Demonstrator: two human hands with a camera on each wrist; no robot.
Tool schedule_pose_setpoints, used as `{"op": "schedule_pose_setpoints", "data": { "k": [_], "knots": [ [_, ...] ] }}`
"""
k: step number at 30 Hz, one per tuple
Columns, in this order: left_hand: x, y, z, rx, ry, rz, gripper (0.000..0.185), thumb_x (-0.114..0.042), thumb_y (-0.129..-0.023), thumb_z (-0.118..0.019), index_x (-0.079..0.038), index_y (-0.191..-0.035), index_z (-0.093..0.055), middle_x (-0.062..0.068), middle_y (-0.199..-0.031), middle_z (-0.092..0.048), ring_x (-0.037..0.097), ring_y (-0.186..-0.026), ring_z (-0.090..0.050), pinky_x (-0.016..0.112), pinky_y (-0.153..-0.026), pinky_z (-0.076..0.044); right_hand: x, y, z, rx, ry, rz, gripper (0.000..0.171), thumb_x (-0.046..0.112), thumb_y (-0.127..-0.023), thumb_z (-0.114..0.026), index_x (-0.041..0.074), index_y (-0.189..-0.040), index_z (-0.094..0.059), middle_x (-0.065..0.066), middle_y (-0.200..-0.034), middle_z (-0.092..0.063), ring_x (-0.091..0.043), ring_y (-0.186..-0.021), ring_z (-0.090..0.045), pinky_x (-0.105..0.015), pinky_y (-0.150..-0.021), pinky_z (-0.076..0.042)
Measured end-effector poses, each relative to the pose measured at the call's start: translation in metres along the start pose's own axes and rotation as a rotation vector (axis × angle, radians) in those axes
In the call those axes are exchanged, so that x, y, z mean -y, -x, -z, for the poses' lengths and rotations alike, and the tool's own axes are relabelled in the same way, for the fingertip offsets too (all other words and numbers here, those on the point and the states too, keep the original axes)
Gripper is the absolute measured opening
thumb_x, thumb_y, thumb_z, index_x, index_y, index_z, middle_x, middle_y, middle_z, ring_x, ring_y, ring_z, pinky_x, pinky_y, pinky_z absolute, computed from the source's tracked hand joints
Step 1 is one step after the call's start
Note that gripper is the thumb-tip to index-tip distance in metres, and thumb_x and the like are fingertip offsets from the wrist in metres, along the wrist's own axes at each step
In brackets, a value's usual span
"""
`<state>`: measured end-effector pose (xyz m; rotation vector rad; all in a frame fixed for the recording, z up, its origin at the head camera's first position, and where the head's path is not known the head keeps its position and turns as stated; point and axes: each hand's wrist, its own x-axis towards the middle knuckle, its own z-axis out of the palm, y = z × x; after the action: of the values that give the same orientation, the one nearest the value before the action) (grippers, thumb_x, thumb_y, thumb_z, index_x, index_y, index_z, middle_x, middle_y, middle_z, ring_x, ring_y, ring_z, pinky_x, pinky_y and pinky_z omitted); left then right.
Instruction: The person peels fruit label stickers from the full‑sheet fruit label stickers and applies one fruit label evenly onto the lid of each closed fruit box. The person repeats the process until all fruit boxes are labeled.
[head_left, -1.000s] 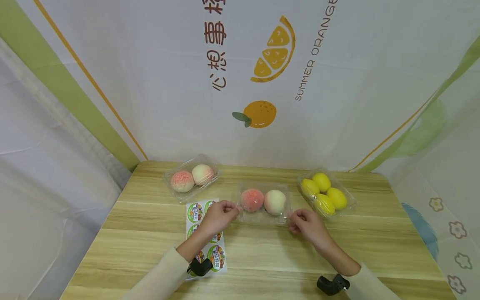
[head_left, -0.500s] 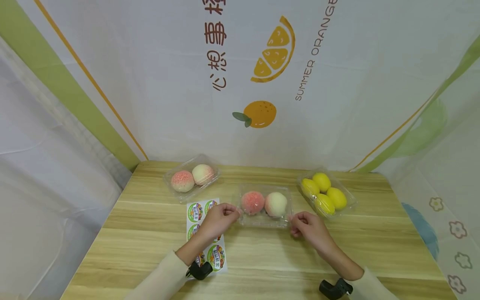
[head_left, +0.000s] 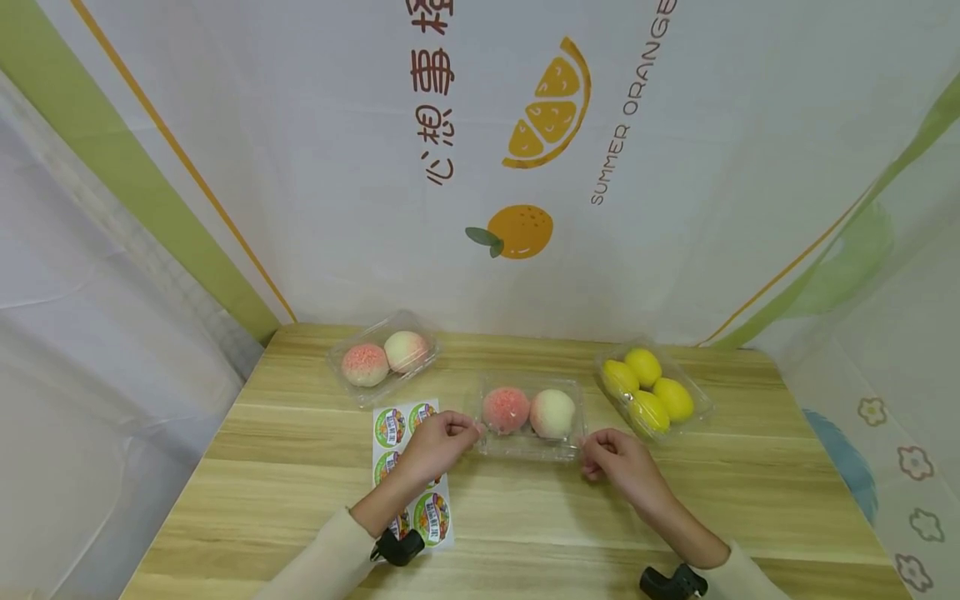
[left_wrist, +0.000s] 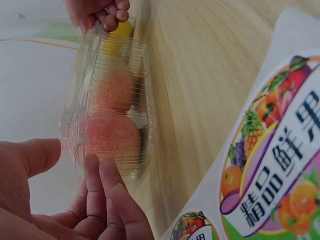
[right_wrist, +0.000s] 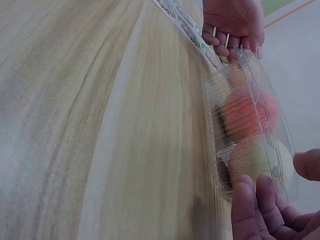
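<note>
A clear plastic clamshell box (head_left: 528,451) with two peaches stands shut in the middle of the table. One peach (head_left: 506,409) is pink, the other (head_left: 553,413) mostly cream. My left hand (head_left: 438,443) pinches the box's front left corner between thumb and fingertips, at the rim where lid and base meet. At the opposite corner my right hand (head_left: 624,467) holds the same rim in a like pinch. From the left wrist view, the ribbed side of the box (left_wrist: 120,90) faces me, with its base close over the wood.
A sheet of round fruit stickers (head_left: 432,521) lies under my left forearm. Behind it stands another clear box (head_left: 375,395) with two peaches. To the right is a clear box holding several lemons (head_left: 672,399). A printed curtain (head_left: 337,208) hangs behind the table.
The box with the two peaches has slid slightly toward me, both hands moving along with it. The other boxes and the sticker sheet have stayed in place.
</note>
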<state>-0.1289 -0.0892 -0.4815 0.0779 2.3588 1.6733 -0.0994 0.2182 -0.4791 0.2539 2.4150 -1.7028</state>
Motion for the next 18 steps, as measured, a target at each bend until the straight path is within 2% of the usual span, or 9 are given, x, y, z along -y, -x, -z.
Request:
{"op": "schedule_pose_setpoints", "data": {
  "k": [8,18],
  "knots": [
    [0.0003,-0.0007,0.0002,-0.007,0.008,0.002,0.032,-0.027,-0.102,-0.073,0.002,-0.115,-0.073,0.008,-0.095,-0.074,0.016,-0.081,-0.062,0.026,-0.066,-0.049,-0.0026,-0.0012,-0.0003,-0.007,-0.005,-0.003,0.024,0.017,-0.110,-0.069,-0.007,-0.108,-0.069,-0.012,-0.088,-0.071,-0.021,-0.080,-0.072,-0.029,-0.071,-0.063],
    [0.0000,0.0000,-0.0003,-0.002,0.015,0.003,0.032,-0.026,-0.103,-0.073,0.003,-0.115,-0.073,0.011,-0.097,-0.075,0.025,-0.087,-0.068,0.028,-0.068,-0.050,-0.0051,-0.0020,-0.0013,-0.012,-0.005,0.006,0.025,0.018,-0.109,-0.070,-0.007,-0.108,-0.069,-0.011,-0.088,-0.071,-0.020,-0.079,-0.073,-0.029,-0.070,-0.063]
  ]
}}
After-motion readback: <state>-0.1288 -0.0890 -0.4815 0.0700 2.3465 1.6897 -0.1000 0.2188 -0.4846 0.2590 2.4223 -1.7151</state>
